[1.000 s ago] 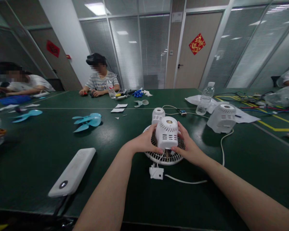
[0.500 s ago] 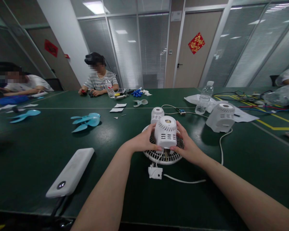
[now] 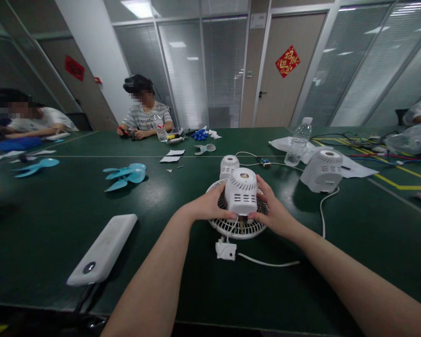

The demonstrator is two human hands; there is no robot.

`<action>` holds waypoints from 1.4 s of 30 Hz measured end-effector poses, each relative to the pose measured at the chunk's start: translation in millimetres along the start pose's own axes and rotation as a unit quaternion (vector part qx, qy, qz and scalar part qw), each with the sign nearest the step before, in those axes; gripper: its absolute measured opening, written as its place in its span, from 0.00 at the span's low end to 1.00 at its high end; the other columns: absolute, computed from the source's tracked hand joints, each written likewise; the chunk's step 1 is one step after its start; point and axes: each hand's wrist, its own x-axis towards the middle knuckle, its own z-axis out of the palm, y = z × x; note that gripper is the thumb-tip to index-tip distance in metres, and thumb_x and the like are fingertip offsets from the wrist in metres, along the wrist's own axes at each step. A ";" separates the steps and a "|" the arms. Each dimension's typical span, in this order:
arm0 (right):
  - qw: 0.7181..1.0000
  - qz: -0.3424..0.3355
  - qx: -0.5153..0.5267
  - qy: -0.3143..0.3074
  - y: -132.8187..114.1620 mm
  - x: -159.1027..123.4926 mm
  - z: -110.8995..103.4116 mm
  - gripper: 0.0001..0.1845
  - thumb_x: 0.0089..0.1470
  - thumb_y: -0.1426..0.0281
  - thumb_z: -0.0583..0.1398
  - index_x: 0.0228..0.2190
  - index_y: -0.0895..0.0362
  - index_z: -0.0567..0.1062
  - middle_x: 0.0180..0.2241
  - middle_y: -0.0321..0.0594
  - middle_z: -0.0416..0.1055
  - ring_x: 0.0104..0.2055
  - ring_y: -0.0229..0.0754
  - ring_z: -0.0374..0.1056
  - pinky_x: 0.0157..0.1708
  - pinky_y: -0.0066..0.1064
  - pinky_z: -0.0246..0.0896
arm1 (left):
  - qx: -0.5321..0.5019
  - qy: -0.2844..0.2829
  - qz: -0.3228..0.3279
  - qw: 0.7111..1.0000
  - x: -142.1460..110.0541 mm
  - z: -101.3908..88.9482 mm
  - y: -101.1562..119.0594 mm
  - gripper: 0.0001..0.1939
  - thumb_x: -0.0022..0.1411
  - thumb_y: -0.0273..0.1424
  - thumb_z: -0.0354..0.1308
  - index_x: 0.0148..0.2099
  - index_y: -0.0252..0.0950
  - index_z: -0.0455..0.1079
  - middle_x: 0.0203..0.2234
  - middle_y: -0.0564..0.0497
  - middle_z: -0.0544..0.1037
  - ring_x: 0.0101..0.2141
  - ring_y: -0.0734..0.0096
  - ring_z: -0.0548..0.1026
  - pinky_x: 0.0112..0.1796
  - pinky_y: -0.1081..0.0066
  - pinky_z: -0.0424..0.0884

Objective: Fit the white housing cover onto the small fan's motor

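Note:
A white vented fan motor housing (image 3: pixel 243 192) stands upright over a round white fan grille (image 3: pixel 247 230). From the left side, my left hand (image 3: pixel 210 203) grips the housing, its thumb across the lower front. My right hand (image 3: pixel 273 210) holds the opposite side the same way, with both thumbs nearly meeting at the bottom edge. A small white plastic piece (image 3: pixel 226 250) hangs on a wire in front of the grille. Close behind the housing is a second, smaller-looking white housing (image 3: pixel 228 165). The fingertips at the back are partly hidden.
Another white housing (image 3: pixel 323 171) stands at right by a plastic bottle (image 3: pixel 299 142). A white power bank (image 3: pixel 103 250) lies front left, with blue fan blades (image 3: pixel 126 176) beyond it. A loose white cable (image 3: pixel 270 264) lies nearby. Across the table sits a co-worker (image 3: pixel 145 110).
Both my hands keep their hold on the housing, with hardly any movement. Across the table, the co-worker's red-handled tool has been raised and its shaft now shows.

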 end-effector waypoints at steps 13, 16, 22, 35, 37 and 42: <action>0.998 -0.036 0.033 -0.025 -6.1 4.4 -9.9 0.55 0.44 0.65 0.71 0.63 0.41 0.44 0.65 0.43 0.45 0.65 0.55 0.50 0.64 0.54 0.47 | 0.014 -0.010 -0.021 1.000 -2.8 -1.9 1.3 0.57 0.44 0.43 0.69 0.68 0.40 0.41 0.64 0.40 0.56 0.62 0.48 0.58 0.61 0.48 0.53; 0.999 -0.005 0.022 -0.037 -6.1 3.5 -10.7 0.59 0.44 0.64 0.70 0.65 0.40 0.39 0.66 0.43 0.44 0.65 0.57 0.51 0.63 0.56 0.47 | 0.019 -0.008 -0.023 1.000 -2.3 -1.4 0.9 0.57 0.44 0.43 0.69 0.69 0.39 0.40 0.64 0.39 0.55 0.62 0.47 0.57 0.61 0.48 0.53; 0.998 0.017 0.018 -0.060 -5.3 2.4 -10.0 0.61 0.48 0.64 0.68 0.65 0.41 0.32 0.67 0.45 0.44 0.65 0.56 0.50 0.63 0.56 0.45 | 0.012 -0.013 -0.023 1.000 -2.5 -3.5 0.2 0.56 0.45 0.41 0.68 0.69 0.39 0.40 0.65 0.40 0.54 0.62 0.48 0.57 0.61 0.48 0.54; 0.997 0.031 0.012 -0.074 -7.3 2.5 -14.3 0.61 0.48 0.64 0.68 0.66 0.45 0.31 0.63 0.47 0.56 0.64 0.55 0.55 0.62 0.56 0.47 | 0.074 0.022 -0.031 0.997 -1.4 -4.2 8.6 0.48 0.45 0.40 0.67 0.66 0.41 0.52 0.60 0.45 0.65 0.58 0.46 0.65 0.57 0.48 0.59; 0.997 0.030 0.014 -0.073 -7.9 2.7 -15.2 0.61 0.48 0.64 0.68 0.66 0.45 0.31 0.62 0.48 0.56 0.63 0.55 0.55 0.61 0.57 0.49 | 0.081 0.027 -0.021 0.996 -1.6 -4.3 9.0 0.48 0.44 0.40 0.68 0.66 0.41 0.53 0.60 0.45 0.65 0.58 0.46 0.65 0.58 0.48 0.58; 0.997 0.029 0.018 -0.073 -6.9 3.1 -15.3 0.61 0.47 0.62 0.68 0.66 0.46 0.32 0.62 0.49 0.56 0.63 0.56 0.55 0.61 0.58 0.49 | 0.097 0.030 -0.031 0.994 -2.3 -5.7 6.3 0.47 0.45 0.42 0.67 0.65 0.44 0.54 0.59 0.45 0.66 0.57 0.45 0.66 0.55 0.46 0.60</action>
